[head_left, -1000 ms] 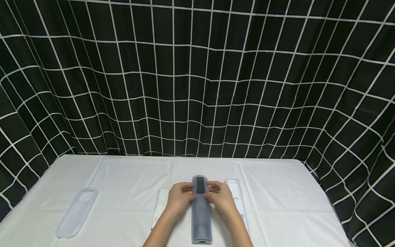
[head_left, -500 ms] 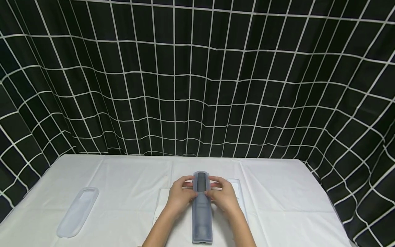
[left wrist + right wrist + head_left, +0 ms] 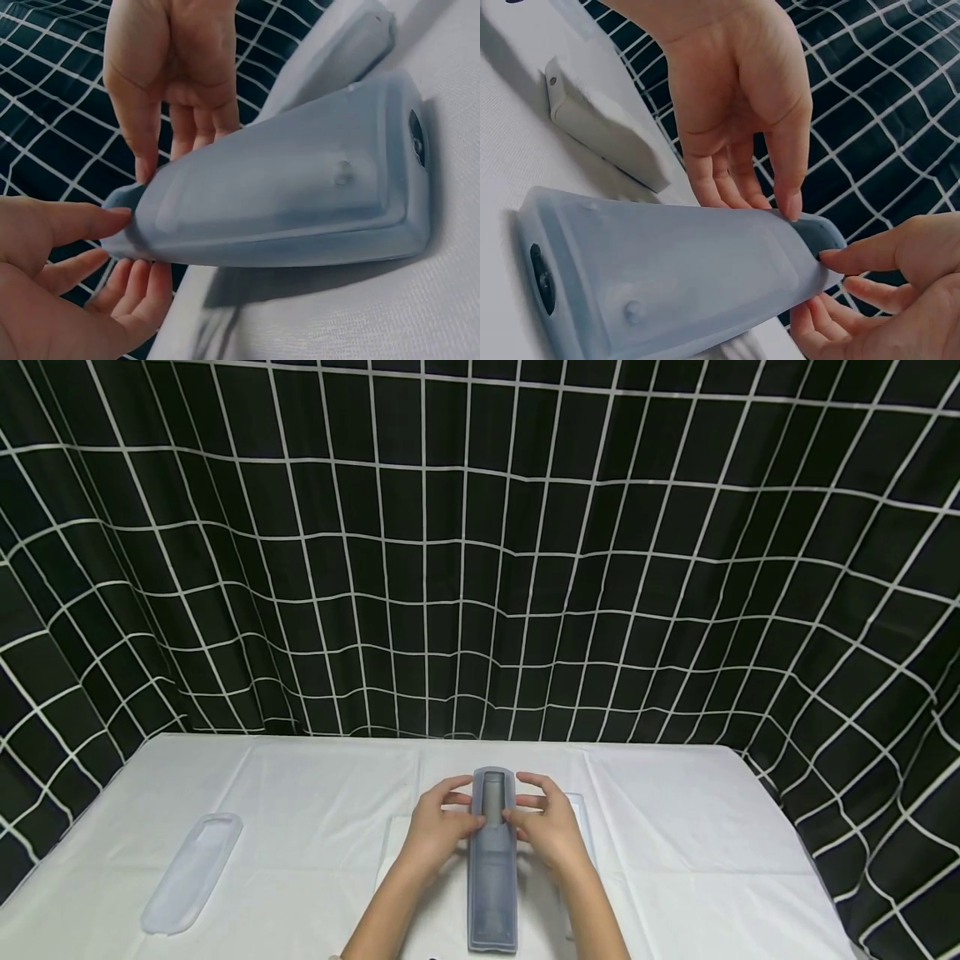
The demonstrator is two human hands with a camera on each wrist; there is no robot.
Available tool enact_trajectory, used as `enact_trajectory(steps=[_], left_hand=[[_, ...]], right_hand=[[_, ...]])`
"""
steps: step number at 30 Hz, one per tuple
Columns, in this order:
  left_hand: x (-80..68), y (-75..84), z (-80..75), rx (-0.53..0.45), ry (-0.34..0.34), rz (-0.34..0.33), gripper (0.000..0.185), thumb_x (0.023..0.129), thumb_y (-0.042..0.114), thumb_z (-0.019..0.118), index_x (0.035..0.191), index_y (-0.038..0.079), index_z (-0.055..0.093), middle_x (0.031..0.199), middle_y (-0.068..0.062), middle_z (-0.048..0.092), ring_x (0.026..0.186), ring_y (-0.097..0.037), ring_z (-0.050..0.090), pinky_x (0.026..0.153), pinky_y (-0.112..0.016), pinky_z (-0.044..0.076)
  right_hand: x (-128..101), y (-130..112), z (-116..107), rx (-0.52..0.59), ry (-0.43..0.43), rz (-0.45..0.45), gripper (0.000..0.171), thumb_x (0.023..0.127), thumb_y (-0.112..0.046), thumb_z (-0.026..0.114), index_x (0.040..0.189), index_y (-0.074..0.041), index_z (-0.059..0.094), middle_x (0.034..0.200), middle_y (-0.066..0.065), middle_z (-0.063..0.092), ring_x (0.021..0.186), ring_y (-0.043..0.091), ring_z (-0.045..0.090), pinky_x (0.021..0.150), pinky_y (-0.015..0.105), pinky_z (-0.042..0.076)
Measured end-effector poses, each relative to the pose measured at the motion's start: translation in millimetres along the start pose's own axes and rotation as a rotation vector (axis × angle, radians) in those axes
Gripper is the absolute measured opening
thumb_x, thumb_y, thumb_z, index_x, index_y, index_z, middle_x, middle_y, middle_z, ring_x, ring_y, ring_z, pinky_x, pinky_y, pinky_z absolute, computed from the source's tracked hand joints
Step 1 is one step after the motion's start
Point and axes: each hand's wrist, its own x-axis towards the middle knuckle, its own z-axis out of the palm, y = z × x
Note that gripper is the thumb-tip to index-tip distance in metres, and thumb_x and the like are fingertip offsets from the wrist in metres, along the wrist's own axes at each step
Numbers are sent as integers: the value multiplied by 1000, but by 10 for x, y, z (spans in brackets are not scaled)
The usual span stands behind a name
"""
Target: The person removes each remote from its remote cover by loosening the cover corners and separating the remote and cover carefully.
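Observation:
A long, translucent blue-grey silicone remote cover [image 3: 492, 885] lies lengthwise between the two hands, its far end raised and its near end on the white cloth. My left hand [image 3: 435, 827] pinches the far end from the left, thumb on the rim of the cut-out window [image 3: 493, 797] and fingers underneath. From the other side my right hand [image 3: 551, 827] holds the same end, its thumb at the window's rim and its fingers spread along the side and below. Both wrist views show an oval hole [image 3: 418, 137] in the near end. I cannot tell whether a remote is inside.
An empty whitish silicone cover [image 3: 191, 872] lies at the left of the table. Long whitish pieces flank the hands, partly behind the forearms; one is a white, remote-shaped piece [image 3: 607, 131]. A black curtain with white grid lines [image 3: 450, 568] hangs behind the table.
The cover's far end has risen, and both hands have moved up with it. The window's dark patch now looks lighter grey. The right fingers have spread slightly away from the edge.

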Motion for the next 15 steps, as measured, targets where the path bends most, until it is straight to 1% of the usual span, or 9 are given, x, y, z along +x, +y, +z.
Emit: enact_trajectory(steps=[7, 11, 15], left_hand=[[-15, 60, -18, -9, -16, -2, 67, 85, -4, 73, 148, -4, 54, 122, -23, 62, 92, -20, 71, 82, -41, 63], [-19, 80, -36, -27, -32, 9, 67, 85, -3, 73, 148, -5, 53, 122, -23, 60, 93, -19, 71, 83, -40, 63], [-23, 94, -40, -39, -43, 21, 64, 85, -1, 73, 147, -4, 55, 125, -24, 60, 95, -21, 72, 83, -37, 63]], right_hand=[[3, -15, -18, 6, -3, -12, 60, 91, 5, 68, 148, 4, 51, 128, 36, 63, 100, 33, 71, 81, 48, 64], [3, -29, -30, 21, 1, -18, 57, 93, 4, 68, 147, 1, 54, 125, 33, 65, 95, 28, 71, 78, 46, 64], [-6, -53, -47, 38, 5, -31, 53, 96, 3, 63, 148, -1, 55, 118, 30, 68, 87, 21, 71, 74, 41, 63]])
